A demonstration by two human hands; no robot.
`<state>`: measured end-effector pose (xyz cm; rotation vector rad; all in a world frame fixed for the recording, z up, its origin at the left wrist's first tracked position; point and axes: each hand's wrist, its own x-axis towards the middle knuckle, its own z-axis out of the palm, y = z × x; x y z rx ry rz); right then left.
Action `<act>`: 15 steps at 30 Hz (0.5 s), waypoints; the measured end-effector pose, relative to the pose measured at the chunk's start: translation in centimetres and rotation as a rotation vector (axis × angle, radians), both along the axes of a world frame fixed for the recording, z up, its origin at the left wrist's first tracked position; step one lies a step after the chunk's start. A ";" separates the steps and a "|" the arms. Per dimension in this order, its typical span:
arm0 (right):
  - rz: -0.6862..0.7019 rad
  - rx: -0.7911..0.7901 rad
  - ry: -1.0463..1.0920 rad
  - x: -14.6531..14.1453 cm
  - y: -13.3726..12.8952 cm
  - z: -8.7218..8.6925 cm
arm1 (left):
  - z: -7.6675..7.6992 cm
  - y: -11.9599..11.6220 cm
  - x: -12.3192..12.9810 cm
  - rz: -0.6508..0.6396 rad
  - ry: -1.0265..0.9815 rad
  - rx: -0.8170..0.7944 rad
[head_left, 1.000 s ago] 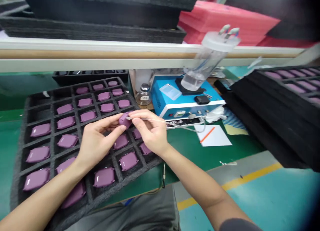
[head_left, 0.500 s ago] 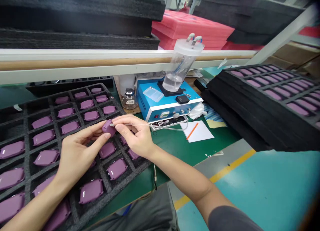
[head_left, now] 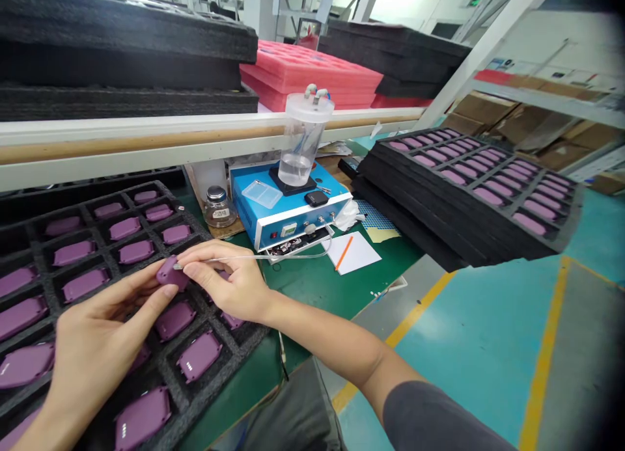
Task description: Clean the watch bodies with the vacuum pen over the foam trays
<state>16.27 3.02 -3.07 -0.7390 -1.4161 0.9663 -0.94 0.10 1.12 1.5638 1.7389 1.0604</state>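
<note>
Between thumb and fingers, my left hand (head_left: 110,321) grips a small purple case (head_left: 172,273) above the black foam tray (head_left: 176,379). My right hand (head_left: 227,275) pinches a thin dispensing tip (head_left: 178,266), its end at the face of the case. From that hand a clear tube (head_left: 293,256) runs right towards the blue machine (head_left: 288,217). More purple cases, such as one near the front (head_left: 199,356), lie in the tray's compartments under and around both hands.
A clear cylinder (head_left: 300,145) stands on the blue machine, with a glass jar (head_left: 219,207) to its left. White paper with an orange stick (head_left: 344,253) lies right of the tube. Stacked black trays (head_left: 415,210) with purple cases are at the right.
The view has swung right, so the bench things appear further left and more floor and shelving show at the right. Both hands keep their hold on the case and the tip.
</note>
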 end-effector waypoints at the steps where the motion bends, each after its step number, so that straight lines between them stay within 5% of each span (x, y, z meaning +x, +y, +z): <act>1: -0.002 0.001 -0.003 0.0 -0.1 0.1 | 0.1 0.0 0.1 -0.009 -0.021 -0.008; 15: -0.020 0.014 0.028 0.0 -0.9 -0.4 | -0.8 -0.4 -0.1 -0.124 -0.165 0.022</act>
